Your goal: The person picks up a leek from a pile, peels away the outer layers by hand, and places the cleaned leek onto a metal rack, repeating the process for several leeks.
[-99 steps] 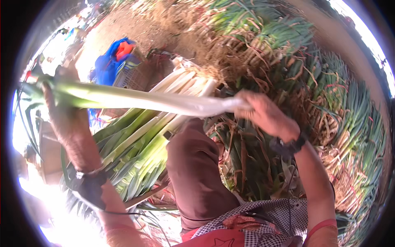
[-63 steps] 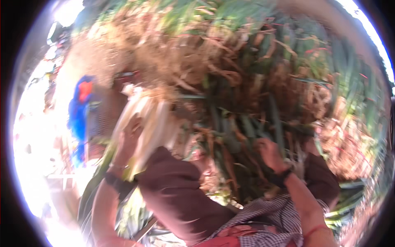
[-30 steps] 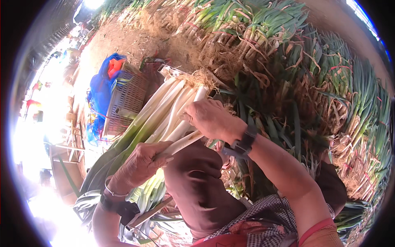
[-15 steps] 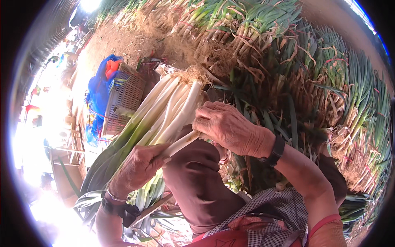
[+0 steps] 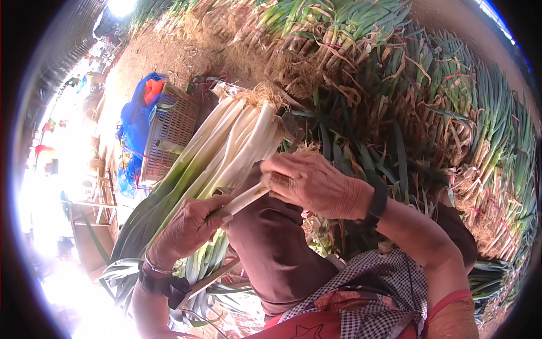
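At six o'clock, marked with a dark star outline on a red apron, beside a rumpled black-and-white checked cloth. At ten o'clock, next to a perforated, pale brown crate with contents too unclear to tell; draped along its outer side, a blue mesh, with a smooth orange-red piece near the top. Just off centre toward seven o'clock, holding a slender, whitish leek stem slantwise above a brown-trousered knee: wrapped snugly around its lower end with the fingers of the left hand at eight, pinched at its upper end with the bent fingers of the right hand toward three. Behind, at eleven, a bunch of thick leeks, with glossy white shafts, flat dark-green leaves and hairy tan roots. From one to three, bristling leek bundles, coarse and papery, bound with thin red ties.
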{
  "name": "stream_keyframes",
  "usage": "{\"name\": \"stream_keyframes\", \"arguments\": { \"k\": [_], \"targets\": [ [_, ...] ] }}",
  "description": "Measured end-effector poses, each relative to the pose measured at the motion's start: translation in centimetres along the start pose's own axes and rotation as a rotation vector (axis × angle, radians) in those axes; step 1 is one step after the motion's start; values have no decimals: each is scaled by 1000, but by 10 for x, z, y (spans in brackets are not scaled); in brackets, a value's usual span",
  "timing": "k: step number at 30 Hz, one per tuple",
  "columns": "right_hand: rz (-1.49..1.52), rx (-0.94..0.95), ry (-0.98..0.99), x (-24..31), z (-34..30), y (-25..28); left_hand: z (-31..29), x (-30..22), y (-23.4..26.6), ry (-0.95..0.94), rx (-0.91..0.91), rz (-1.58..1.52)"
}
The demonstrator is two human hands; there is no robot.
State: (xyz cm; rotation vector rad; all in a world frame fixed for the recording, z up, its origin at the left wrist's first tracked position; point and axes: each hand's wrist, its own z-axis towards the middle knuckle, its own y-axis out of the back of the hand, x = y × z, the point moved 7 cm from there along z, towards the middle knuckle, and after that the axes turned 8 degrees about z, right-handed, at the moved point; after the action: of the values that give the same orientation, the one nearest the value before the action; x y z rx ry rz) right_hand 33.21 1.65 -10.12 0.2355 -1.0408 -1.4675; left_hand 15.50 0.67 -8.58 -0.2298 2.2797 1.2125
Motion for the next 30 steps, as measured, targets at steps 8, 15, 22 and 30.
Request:
{"name": "stream_keyframes", "arguments": {
  "k": [8, 15, 22, 30],
  "targets": [
    [-55, 123, -122, 9, 7, -8, -3, 5, -4, -23, 5, -23],
    [-159, 102, -119, 10, 7, -15, -3, 6, -4, 22, 37, -91],
    [326, -92, -222, -7, -12, -17, -4, 14, -9, -17, 37, -158],
    [221, 2, -261, -1, -5, -21, -4, 11, -8, 36, 66, -152]
  ]
}}
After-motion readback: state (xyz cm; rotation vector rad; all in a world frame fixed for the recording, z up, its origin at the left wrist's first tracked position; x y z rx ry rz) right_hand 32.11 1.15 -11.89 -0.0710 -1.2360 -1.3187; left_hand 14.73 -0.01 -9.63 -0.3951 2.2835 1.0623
